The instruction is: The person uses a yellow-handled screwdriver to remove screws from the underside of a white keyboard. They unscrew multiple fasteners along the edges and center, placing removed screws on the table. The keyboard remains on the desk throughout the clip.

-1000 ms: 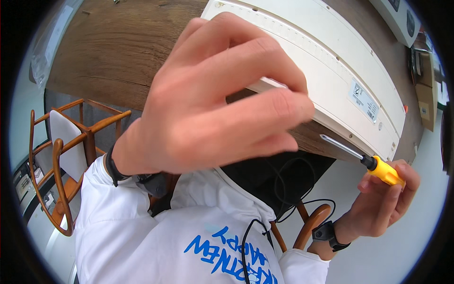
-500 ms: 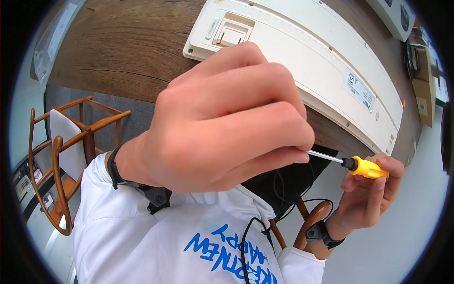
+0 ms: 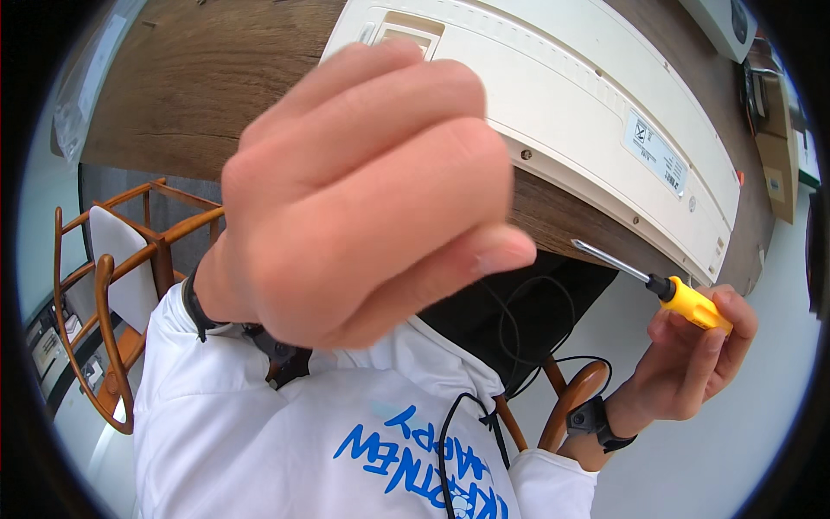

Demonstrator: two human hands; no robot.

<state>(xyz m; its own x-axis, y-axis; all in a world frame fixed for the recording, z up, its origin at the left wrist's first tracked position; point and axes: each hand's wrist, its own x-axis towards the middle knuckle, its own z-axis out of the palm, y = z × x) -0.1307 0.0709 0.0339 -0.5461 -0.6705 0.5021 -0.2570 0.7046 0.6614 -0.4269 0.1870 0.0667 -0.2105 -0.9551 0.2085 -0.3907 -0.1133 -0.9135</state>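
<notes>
My left hand (image 3: 372,199) is raised close in front of me, fingers curled with thumb against the forefinger. Whatever it may pinch is hidden. My right hand (image 3: 692,359) grips a screwdriver (image 3: 692,304) by its yellow handle. Its bare metal shaft points up and left, the tip apart from my left hand. Beyond both hands, a white keyboard (image 3: 553,95) lies underside up on the wooden table (image 3: 199,86). Screws sit in holes along its near edge, and a printed label is stuck on its right half. My left hand partly covers its left end and flip-out foot.
At the far right stand a white box (image 3: 718,26) and a cardboard box (image 3: 781,164). A clear plastic bag (image 3: 78,117) lies at the table's left end. On the left is a wooden chair (image 3: 130,233). Black cable (image 3: 510,337) hangs in loops below the table edge.
My left hand has come away from the screwdriver's tip, moving up and left. The screwdriver in my right hand has shifted slightly right, and its tip now shows.
</notes>
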